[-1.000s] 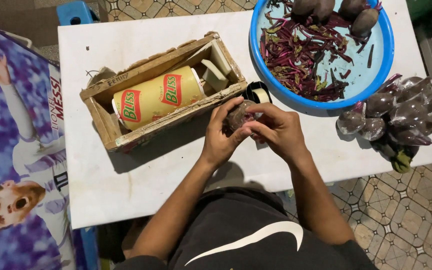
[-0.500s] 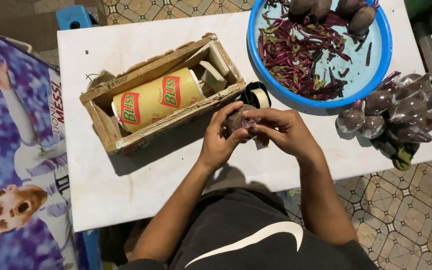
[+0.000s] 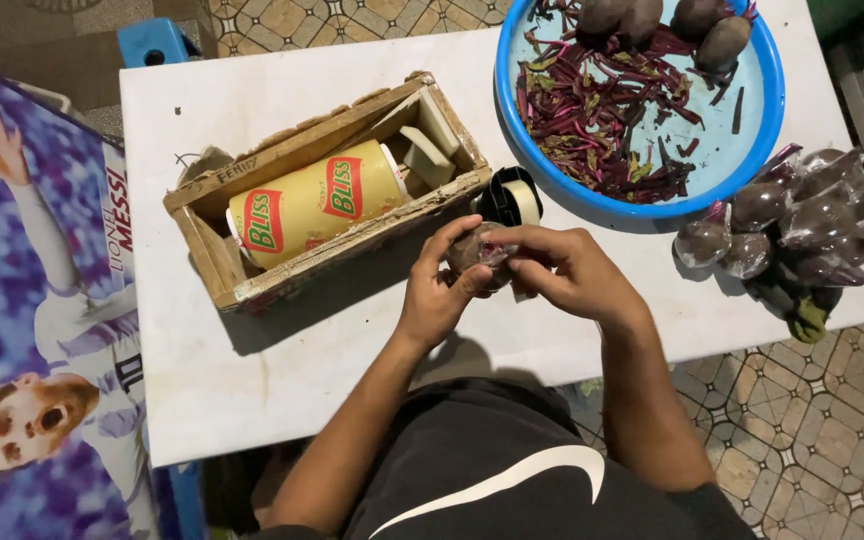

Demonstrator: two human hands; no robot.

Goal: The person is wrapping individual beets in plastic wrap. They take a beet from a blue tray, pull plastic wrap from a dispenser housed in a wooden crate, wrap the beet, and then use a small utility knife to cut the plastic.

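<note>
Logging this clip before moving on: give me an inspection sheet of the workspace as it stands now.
Surface: white table, scuffed, mostly bare in front.
Job's things: dark round beet in plastic wrap, held over the table; tape dispenser just behind it.
Clutter: wooden crate holding a yellow roll; blue basin with purple peelings and beets; pile of wrapped beets at the right edge.
Grippers: left hand and right hand both grip the beet.
Cables: nothing seen.
Surroundings: patterned tile floor, printed poster on the left, blue stool.
</note>
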